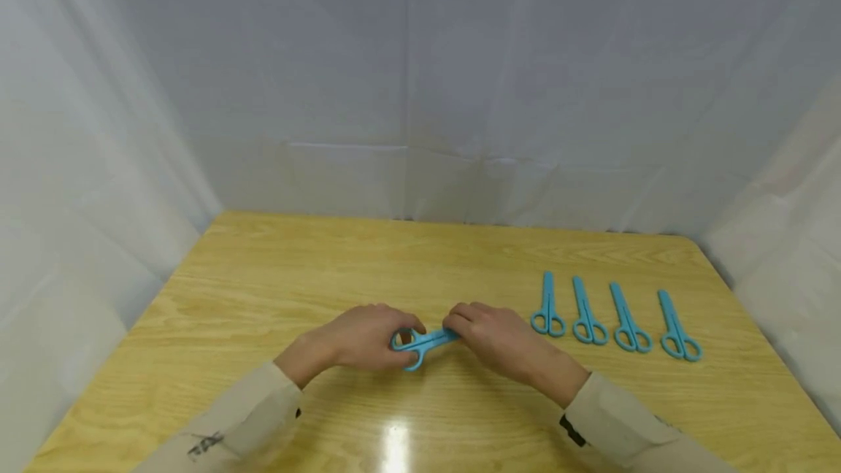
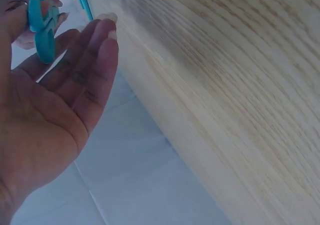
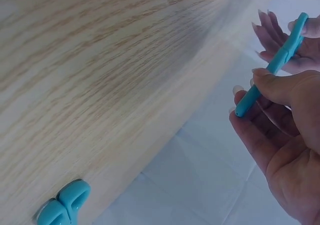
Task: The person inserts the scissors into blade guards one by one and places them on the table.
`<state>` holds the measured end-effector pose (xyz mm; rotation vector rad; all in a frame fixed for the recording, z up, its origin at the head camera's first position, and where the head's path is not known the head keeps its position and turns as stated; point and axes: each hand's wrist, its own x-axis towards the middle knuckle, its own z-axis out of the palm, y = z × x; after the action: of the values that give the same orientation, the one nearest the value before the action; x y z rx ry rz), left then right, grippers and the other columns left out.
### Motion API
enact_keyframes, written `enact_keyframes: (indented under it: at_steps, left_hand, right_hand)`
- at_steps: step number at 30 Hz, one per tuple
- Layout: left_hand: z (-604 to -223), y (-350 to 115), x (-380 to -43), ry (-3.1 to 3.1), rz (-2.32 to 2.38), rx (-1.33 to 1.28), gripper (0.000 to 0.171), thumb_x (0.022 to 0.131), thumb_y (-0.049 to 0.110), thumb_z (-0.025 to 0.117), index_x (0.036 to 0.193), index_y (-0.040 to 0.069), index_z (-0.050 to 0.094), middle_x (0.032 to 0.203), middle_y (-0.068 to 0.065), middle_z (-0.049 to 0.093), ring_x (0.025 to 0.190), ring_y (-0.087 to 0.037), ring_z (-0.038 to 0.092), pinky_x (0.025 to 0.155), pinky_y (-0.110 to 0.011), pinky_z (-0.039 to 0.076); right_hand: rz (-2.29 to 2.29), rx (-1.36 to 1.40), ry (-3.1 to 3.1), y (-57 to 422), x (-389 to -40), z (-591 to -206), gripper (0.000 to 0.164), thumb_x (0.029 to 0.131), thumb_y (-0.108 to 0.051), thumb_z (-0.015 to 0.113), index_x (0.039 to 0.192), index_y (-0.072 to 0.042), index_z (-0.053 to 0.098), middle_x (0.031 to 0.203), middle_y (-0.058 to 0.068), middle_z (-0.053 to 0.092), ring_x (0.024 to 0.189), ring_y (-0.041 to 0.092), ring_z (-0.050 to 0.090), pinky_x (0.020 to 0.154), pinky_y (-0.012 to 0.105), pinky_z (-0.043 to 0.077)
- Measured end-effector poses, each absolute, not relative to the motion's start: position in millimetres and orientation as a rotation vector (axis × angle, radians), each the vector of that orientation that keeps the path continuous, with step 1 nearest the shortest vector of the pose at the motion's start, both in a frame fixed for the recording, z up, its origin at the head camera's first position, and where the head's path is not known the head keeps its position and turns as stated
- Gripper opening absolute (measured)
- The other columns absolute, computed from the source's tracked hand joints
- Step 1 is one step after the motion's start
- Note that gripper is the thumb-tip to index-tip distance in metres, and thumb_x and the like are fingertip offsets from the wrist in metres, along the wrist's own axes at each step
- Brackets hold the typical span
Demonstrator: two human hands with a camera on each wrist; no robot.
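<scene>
Light-blue scissors (image 1: 427, 341), their blades together, are held between both hands over the table, handles to the left and blades to the right. My left hand (image 1: 368, 338) pinches them at the finger loops; in the left wrist view its thumb is at a loop (image 2: 45, 47) while the other fingers extend. With thumb and fingers my right hand (image 1: 502, 341) grips the blade end. The right wrist view shows the same scissors (image 3: 281, 56) edge-on, the blunt tip by the right fingertips. In the head view that tip is hidden by the right hand.
Several matching blue scissors stand in a row on the right of the wooden table (image 1: 315, 261), loops toward me; the nearest pair (image 1: 548, 305) is just beyond the right hand. Pale sheeting (image 1: 394, 79) hangs behind the table and at both sides.
</scene>
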<state>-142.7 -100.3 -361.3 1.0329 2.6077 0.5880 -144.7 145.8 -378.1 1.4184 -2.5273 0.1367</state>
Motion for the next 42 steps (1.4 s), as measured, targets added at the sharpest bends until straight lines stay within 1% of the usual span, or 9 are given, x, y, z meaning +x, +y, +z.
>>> enact_keyframes:
  at_steps: [4,11,15,19,23,27,33,38,42]
  left_hand:
    - [-362.0,-100.9,-142.7,2.563,0.661,1.048,0.034,0.089,0.032,0.06,0.117,0.014,0.064,0.089,0.012,0.063,0.07,-0.001,0.056,0.064,-0.025,0.047]
    - [-362.6,-104.4,-143.3,2.545,0.729,1.012,0.035,0.087,0.039,0.064,0.114,0.018,0.063,0.074,0.013,0.057,0.058,-0.004,0.051,0.056,-0.024,0.044]
    - [-364.1,-106.9,-145.8,2.414,0.908,0.958,0.04,0.09,0.04,0.061,0.119,0.013,0.061,0.076,0.009,0.061,0.061,-0.009,0.055,0.057,-0.025,0.046]
    - [-363.0,-110.8,-148.3,2.28,1.121,0.867,0.037,0.097,0.034,0.055,0.118,0.005,0.061,0.08,0.001,0.066,0.067,-0.023,0.062,0.059,-0.035,0.053]
    - [-361.8,-116.0,-150.2,2.208,1.226,0.795,0.027,0.098,0.027,0.055,0.11,0.005,0.066,0.083,-0.004,0.068,0.07,-0.034,0.063,0.057,-0.048,0.054]
    - [-362.7,-120.4,-152.0,2.143,1.264,0.748,0.021,0.097,0.023,0.059,0.105,0.006,0.068,0.082,-0.01,0.068,0.067,-0.033,0.064,0.057,-0.053,0.053]
    - [-364.2,-122.4,-152.6,1.993,1.292,0.649,0.02,0.094,0.011,0.061,0.105,-0.004,0.068,0.082,-0.024,0.067,0.061,-0.029,0.067,0.058,-0.051,0.054]
    - [-369.8,-120.0,-151.8,1.939,1.318,0.602,0.018,0.093,0.005,0.06,0.103,-0.008,0.066,0.077,-0.022,0.068,0.064,-0.026,0.068,0.061,-0.048,0.056]
    - [-374.7,-119.6,-150.1,1.929,1.373,0.572,0.018,0.093,0.003,0.058,0.104,-0.01,0.064,0.079,-0.019,0.068,0.067,-0.025,0.069,0.064,-0.045,0.056]
  right_hand:
    - [0.152,1.43,-2.531,146.5,-144.4,-379.2,0.021,0.088,-0.012,0.069,0.108,-0.011,0.063,0.106,0.001,0.062,0.093,0.014,0.062,0.068,0.023,0.053]
    - [0.171,1.445,-2.506,146.7,-142.5,-375.9,0.021,0.09,-0.013,0.068,0.11,-0.012,0.063,0.107,0.0,0.061,0.095,0.013,0.061,0.069,0.024,0.053]
    - [0.196,1.443,-2.491,147.5,-142.8,-376.7,0.022,0.088,-0.013,0.07,0.109,-0.012,0.063,0.106,0.0,0.061,0.094,0.012,0.061,0.068,0.023,0.053]
    - [0.184,1.444,-2.484,148.0,-143.0,-377.7,0.02,0.089,-0.013,0.069,0.108,-0.012,0.064,0.106,-0.002,0.062,0.094,0.011,0.061,0.07,0.022,0.053]
    - [0.171,1.44,-2.488,148.3,-143.0,-377.6,0.02,0.089,-0.013,0.069,0.108,-0.013,0.064,0.106,-0.002,0.062,0.094,0.011,0.061,0.071,0.022,0.053]
    - [0.166,1.44,-2.479,148.9,-143.5,-377.6,0.022,0.087,-0.012,0.071,0.108,-0.012,0.064,0.106,-0.001,0.062,0.094,0.012,0.061,0.071,0.023,0.053]
    - [0.145,1.452,-2.479,148.3,-144.0,-377.4,0.022,0.087,-0.013,0.071,0.109,-0.012,0.065,0.107,-0.001,0.061,0.096,0.012,0.061,0.073,0.023,0.052]
    - [0.16,1.465,-2.446,147.2,-145.9,-379.0,0.021,0.087,-0.012,0.071,0.107,-0.012,0.066,0.106,-0.001,0.062,0.096,0.012,0.061,0.076,0.022,0.052]
    - [0.236,1.443,-2.394,148.3,-149.3,-382.6,0.023,0.084,-0.009,0.074,0.105,-0.011,0.068,0.105,0.0,0.063,0.097,0.014,0.061,0.081,0.026,0.051]
